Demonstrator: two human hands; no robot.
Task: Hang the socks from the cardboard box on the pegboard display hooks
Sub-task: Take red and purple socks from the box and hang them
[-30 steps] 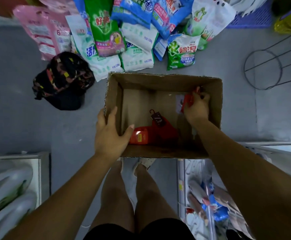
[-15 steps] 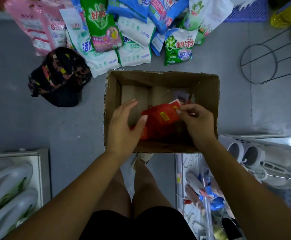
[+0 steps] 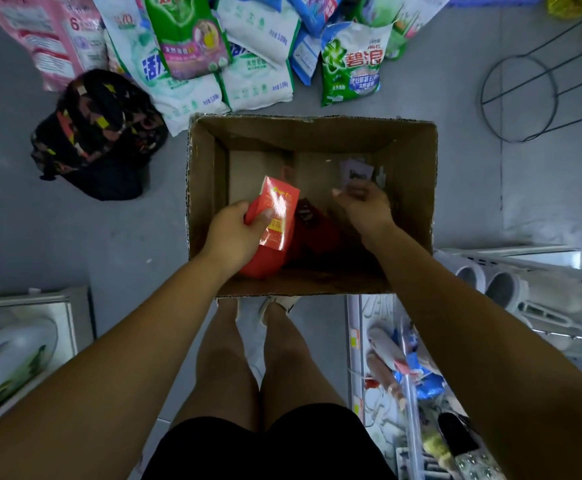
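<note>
Sock pack (image 3: 277, 216) gripped in L hand (image 3: 234, 235) over cardboard box (image 3: 206, 168); R hand (image 3: 364, 209) blurred.

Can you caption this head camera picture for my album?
Left hand grips a red sock pack at the cardboard box while the right hand reaches inside.

One cardboard box (image 3: 314, 133), two red sock packs (image 3: 277, 209) (image 3: 317, 230), two hands (image 3: 237, 233) (image 3: 365, 209).

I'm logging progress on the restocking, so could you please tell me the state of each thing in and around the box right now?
cardboard box: open on top, standing on the floor.
red sock pack: gripped by the left hand, over the box.
dark red socks: lying loose in the box.
right hand: fingers curled by a pale card; grip unclear.
detergent bags: lying on the floor beyond the box.
</note>
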